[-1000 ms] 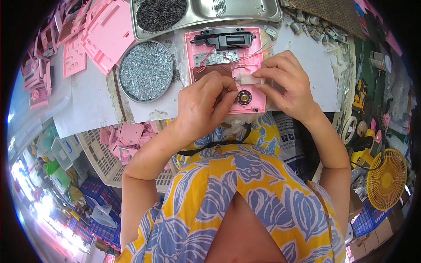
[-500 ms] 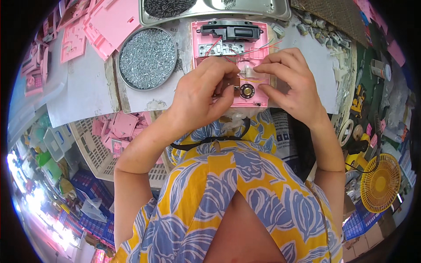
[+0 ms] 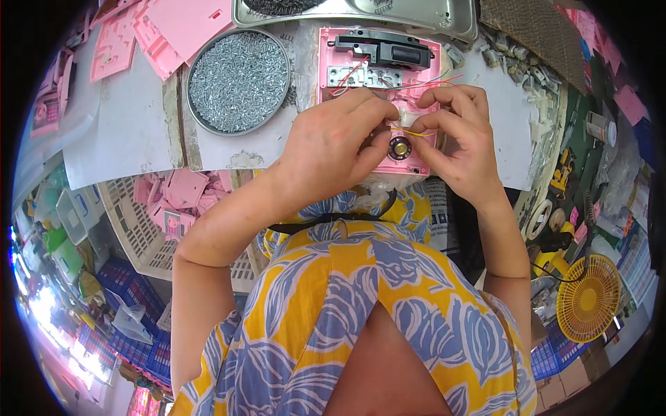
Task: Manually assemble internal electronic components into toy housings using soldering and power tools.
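Observation:
A pink plastic housing (image 3: 424,80) lies open on the table in front of me. In its far end sits a black mechanism (image 3: 380,50), with a metal plate (image 3: 354,76) just nearer. My left hand (image 3: 343,135) covers the housing's near left part, its thumb and index finger closed beside a small white part (image 3: 411,118); what they hold is hidden. Against the other side of that part, my right hand (image 3: 459,142) pinches a thin yellow wire (image 3: 421,133). Below the fingertips is a small round speaker (image 3: 400,148). Red and grey wires (image 3: 440,80) stick out past the housing's right side.
Left of the housing stands a round metal tray (image 3: 239,82) of small screws. A steel tray (image 3: 354,15) lies beyond. Pink panels (image 3: 173,31) are stacked at far left. Small pale parts (image 3: 524,69) line the right side; a crate (image 3: 149,236) of pink pieces stands below the table edge.
My right thumb and index finger have come together on the yellow wire; before, they were apart. The left hand stays beside the white part. The whole view has shifted slightly.

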Motion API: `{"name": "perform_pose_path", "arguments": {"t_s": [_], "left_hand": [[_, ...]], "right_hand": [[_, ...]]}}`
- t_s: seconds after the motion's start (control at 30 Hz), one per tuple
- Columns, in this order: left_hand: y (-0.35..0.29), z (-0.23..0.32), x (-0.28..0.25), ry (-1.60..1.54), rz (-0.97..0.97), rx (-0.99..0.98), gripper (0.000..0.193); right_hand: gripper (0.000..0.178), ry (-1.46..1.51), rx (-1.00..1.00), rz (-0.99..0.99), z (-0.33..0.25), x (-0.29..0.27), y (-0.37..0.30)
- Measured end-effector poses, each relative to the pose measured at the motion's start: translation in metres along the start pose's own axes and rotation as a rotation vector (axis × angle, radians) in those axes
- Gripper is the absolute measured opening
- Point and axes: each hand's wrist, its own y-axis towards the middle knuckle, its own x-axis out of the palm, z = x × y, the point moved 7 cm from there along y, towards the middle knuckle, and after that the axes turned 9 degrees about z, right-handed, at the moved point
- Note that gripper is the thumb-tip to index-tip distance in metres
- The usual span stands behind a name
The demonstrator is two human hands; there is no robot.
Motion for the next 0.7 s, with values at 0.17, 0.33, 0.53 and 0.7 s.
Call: {"name": "perform_pose_path", "arguments": {"t_s": [0.17,0.33,0.53,0.7], "left_hand": [[0.000,-0.002,-0.002,0.004,-0.008,-0.002,0.025],[0.002,-0.001,0.000,0.025,0.029,0.003,0.020],[0.006,0.007,0.005,0.112,-0.160,0.018,0.035],[0.007,0.013,0.008,0.197,-0.236,0.000,0.043]], "right_hand": [[0.021,0.033,-0.033,0.028,0.000,0.003,0.000],[0.020,0.012,-0.076,0.054,-0.002,0.003,0.002],[0.017,0.055,-0.157,0.040,0.007,-0.029,-0.011],[0.011,0.019,0.182,0.286,0.077,-0.136,-0.047]]}}
